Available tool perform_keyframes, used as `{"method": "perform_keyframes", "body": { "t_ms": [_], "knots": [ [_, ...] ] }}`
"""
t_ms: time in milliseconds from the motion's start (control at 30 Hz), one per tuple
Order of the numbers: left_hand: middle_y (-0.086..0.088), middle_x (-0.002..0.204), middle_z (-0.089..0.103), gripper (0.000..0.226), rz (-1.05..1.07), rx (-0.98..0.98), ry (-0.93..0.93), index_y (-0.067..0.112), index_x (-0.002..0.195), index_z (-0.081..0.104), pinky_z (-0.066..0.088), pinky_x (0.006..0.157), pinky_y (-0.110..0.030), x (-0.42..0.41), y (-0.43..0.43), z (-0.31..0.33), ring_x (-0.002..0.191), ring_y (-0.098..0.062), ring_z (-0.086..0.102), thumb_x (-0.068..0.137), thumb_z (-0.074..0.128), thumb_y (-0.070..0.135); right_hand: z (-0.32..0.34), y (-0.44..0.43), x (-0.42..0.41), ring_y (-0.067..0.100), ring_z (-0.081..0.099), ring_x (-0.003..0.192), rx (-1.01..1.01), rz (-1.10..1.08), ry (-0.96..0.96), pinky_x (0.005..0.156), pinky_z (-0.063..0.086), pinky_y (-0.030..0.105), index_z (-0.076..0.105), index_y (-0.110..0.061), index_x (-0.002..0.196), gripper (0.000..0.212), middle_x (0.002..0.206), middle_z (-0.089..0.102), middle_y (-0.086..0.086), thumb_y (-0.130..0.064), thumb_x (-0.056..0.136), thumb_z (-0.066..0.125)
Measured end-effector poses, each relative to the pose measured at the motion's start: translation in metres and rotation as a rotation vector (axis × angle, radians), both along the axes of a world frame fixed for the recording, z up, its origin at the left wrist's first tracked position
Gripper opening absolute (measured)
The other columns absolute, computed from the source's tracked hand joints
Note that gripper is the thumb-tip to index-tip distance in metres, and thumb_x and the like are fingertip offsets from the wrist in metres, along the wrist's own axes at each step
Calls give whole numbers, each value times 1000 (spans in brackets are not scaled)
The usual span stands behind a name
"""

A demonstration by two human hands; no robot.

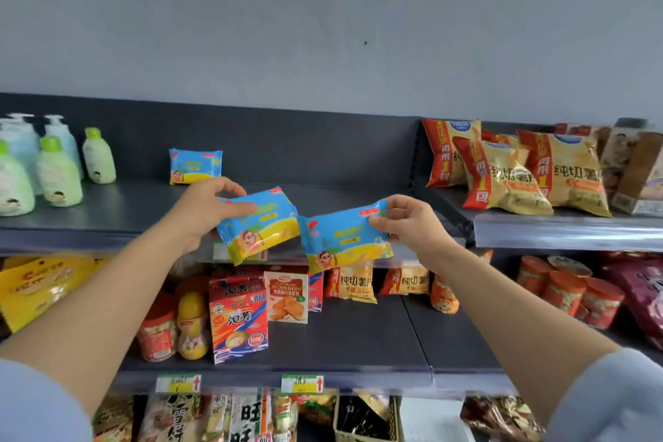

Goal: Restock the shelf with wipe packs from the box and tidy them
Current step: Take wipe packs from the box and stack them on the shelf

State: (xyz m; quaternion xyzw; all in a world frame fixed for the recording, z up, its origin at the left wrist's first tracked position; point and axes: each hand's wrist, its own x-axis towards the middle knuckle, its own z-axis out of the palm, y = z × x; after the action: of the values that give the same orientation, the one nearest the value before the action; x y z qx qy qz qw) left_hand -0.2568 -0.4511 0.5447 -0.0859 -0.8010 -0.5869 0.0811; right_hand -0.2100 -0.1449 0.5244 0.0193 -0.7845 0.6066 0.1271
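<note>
Wipe packs (260, 222) (344, 237), one pinched in each hand (204, 208) (412, 222), seemingly above the shelf edge (89, 237).

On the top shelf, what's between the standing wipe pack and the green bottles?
Nothing: in the head view, the shelf is bare between the standing pack and the nearest green bottle.
</note>
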Motion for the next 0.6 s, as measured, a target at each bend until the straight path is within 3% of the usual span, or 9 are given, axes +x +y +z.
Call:
{"method": "perform_keyframes", "body": {
  "t_ms": [167,367,467,600],
  "knots": [
    [-7,92,66,13,46,296,-99,18,85,63,52,61,-35,-13,-13,8,75,-21,64,84,68,6,15,1,-26,20,72,88,-53,1,57,78,58,36,64,-12,90,11,93,74,6,-11,84,73],
    [-8,103,67,23,-34,372,-192,18,98,65,51,79,-41,-33,-30,15,88,-23,64,88,59,-1,21,-11,-60,12,72,78,-113,-66,94,60,54,23,62,-14,89,11,91,74,3,-13,85,73],
    [-7,105,66,32,-49,360,-193,22,100,65,51,75,-41,-51,-39,18,89,-23,64,89,55,-6,22,-18,-82,8,71,74,-118,-113,104,55,53,19,63,-15,91,12,89,73,1,-15,84,73],
    [-6,99,65,33,5,341,-144,22,97,63,50,70,-39,-80,-50,20,83,-22,63,87,56,-9,22,-29,-120,12,72,77,-104,-157,97,60,55,25,65,-12,98,16,93,73,5,-14,85,73]
  ]
}}
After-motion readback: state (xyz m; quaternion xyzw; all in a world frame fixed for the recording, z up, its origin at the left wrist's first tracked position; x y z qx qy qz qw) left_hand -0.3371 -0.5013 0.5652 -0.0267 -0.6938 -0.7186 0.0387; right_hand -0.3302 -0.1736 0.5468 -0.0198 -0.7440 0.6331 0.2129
